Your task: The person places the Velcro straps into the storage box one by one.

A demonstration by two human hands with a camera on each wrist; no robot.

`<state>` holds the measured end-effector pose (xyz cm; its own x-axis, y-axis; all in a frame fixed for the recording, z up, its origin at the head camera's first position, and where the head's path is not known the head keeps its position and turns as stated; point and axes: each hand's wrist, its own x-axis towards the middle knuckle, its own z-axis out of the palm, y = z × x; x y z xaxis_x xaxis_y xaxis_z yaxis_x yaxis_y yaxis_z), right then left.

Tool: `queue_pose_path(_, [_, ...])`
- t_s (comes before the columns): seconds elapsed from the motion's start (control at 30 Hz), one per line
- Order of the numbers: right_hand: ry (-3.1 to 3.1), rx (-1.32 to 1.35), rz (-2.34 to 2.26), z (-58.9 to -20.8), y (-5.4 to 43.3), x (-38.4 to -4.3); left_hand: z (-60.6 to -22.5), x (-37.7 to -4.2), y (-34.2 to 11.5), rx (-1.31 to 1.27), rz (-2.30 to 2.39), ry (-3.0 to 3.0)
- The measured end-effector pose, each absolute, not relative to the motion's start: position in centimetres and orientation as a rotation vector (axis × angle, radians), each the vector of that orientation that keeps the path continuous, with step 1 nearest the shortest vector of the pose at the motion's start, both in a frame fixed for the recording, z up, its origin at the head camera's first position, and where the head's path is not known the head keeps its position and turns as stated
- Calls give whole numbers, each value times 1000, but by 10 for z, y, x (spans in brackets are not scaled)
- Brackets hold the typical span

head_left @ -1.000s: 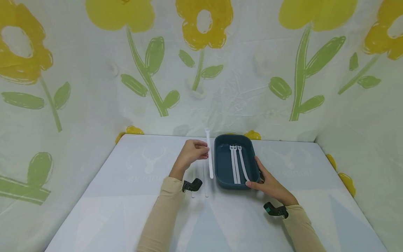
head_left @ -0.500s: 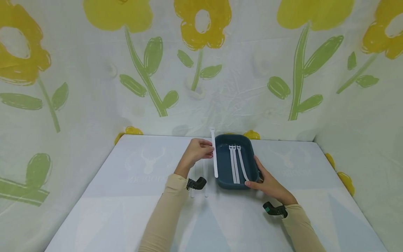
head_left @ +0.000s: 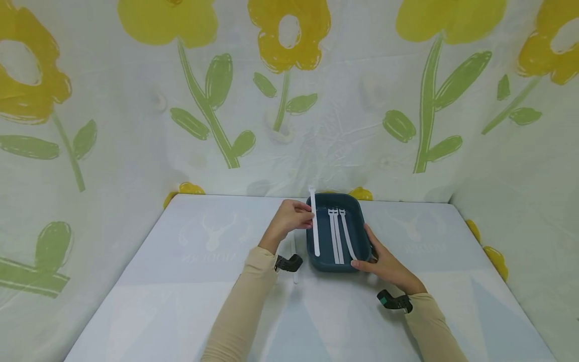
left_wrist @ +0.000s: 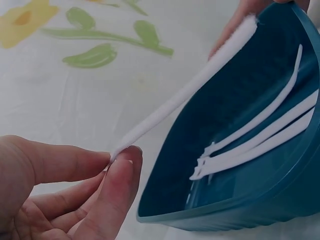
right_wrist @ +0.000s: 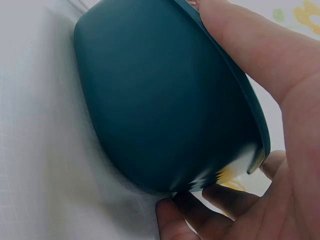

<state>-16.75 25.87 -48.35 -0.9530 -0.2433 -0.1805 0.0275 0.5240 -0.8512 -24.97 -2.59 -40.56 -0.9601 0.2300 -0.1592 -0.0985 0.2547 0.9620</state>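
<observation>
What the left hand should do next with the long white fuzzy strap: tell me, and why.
Probably lower the long white fuzzy strap into the dark teal round-cornered bin: the left hand pinches it, the head view shows it overlapping the bin's left side, three white straps lie inside, and the right hand holds the bin.

Small curtained booth around a table (head_left: 149,301). A pale sheet (head_left: 344,125) patterned with large yellow flowers (head_left: 312,48) and green leaves (head_left: 218,80) closes the left, top and right of the head view and appears at the upper left of the left wrist view. The table, in the lower half, bears a faint deer-head print (head_left: 212,237) and pale blue triangles (head_left: 298,332). Black cameras (head_left: 290,263) at both wrists are consistent with a recording set-up. Whether home, laboratory or office lies beyond cannot be determined.
</observation>
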Motion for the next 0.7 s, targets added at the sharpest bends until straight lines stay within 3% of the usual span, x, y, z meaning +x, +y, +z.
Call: queue_pose_path(0.7, [2483,-194,-1429,-482,258,-167,-411,-254,-8,97,1679,2295])
